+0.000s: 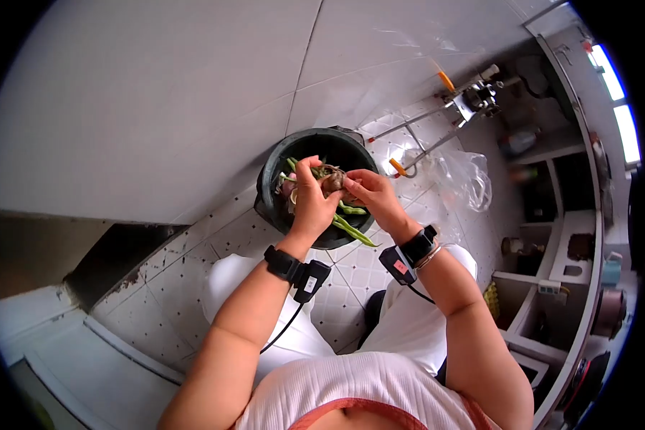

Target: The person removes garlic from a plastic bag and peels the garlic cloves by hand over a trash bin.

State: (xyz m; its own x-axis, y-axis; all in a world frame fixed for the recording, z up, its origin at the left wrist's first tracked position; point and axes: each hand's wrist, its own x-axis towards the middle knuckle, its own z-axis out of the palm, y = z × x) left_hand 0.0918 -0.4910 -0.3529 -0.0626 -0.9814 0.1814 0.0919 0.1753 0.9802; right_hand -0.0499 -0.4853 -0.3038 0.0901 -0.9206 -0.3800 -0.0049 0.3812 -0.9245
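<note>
Left hand (312, 206) and right hand (377, 197) pinched a garlic bulb (335, 180), partly hidden by fingers, over the black bucket (340, 145). Green bean pods (352, 229) lay inside the bucket; contents beneath the hands were obscured.

The bucket (265, 190) sits on the floor (344, 283), past the legs (407, 315), with a wall (193, 93) to its far left. Beans (352, 231) lie in it, and some poke over its near right rim. The left hand (312, 201) and right hand (380, 201) are above the bucket, with a bulb (335, 181) between them. A bag (469, 175) is to the right of the bucket. A stand (471, 104) is at the far right, and shelves (521, 277) are along the right side.
</note>
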